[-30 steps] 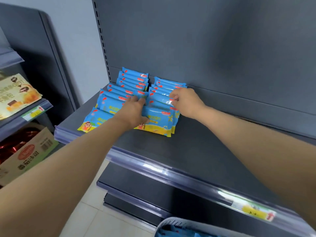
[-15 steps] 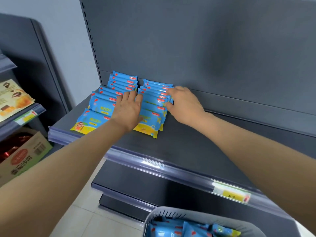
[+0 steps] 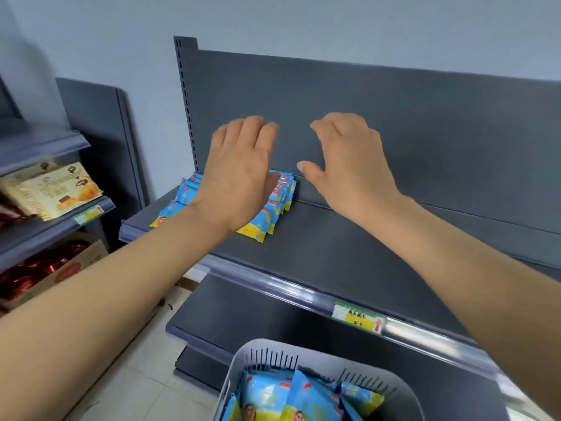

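Two rows of blue and yellow wipe packs (image 3: 274, 208) lie overlapped on the grey shelf (image 3: 334, 247), at its left end against the back panel. My left hand (image 3: 239, 174) hovers above them with relaxed fingers, holding nothing and hiding most of the left row. My right hand (image 3: 349, 168) is raised to the right of the packs, fingers loosely bent, empty. A grey basket (image 3: 243, 360) at the bottom holds several more of the same packs (image 3: 303, 396).
The shelf's front rail carries a green and yellow price tag (image 3: 358, 320). A lower shelf (image 3: 230, 314) juts out beneath. To the left stands another rack with a yellow snack box (image 3: 51, 189) and a cardboard carton (image 3: 63, 268) of red items.
Both hands have lifted off the packs and pulled back toward me. The view has backed away and tilted, bringing the basket fully into sight.
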The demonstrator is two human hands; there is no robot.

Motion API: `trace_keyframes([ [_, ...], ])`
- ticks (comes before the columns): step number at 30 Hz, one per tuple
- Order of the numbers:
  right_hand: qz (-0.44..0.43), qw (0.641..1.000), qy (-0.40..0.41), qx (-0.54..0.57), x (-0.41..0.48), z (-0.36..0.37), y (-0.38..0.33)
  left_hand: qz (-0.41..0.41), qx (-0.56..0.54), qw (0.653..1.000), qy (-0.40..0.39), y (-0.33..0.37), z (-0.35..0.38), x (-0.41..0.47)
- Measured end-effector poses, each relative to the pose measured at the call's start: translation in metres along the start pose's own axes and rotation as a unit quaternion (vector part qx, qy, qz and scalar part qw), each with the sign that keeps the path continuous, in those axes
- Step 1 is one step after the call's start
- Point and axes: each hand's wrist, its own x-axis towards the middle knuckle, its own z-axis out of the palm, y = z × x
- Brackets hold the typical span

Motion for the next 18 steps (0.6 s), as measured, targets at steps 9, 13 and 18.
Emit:
trace_keyframes([
  [9, -0.055, 0.997, 0.06, 0.006, -0.084, -0.076, 0.015, 0.013, 0.037, 0.999, 0.011, 0.09, -0.095, -0.027],
  [13, -0.072, 0.996, 0.032, 0.037, -0.136, -0.078, 0.024, -0.002, 0.037, 0.999, -0.011, 0.136, -0.112, -0.067],
  [18, -0.071, 0.993, -0.085, 0.045, -0.201, -0.05, 0.032, -0.037, 0.02, 0.995, -0.094, 0.18, -0.106, -0.135],
])
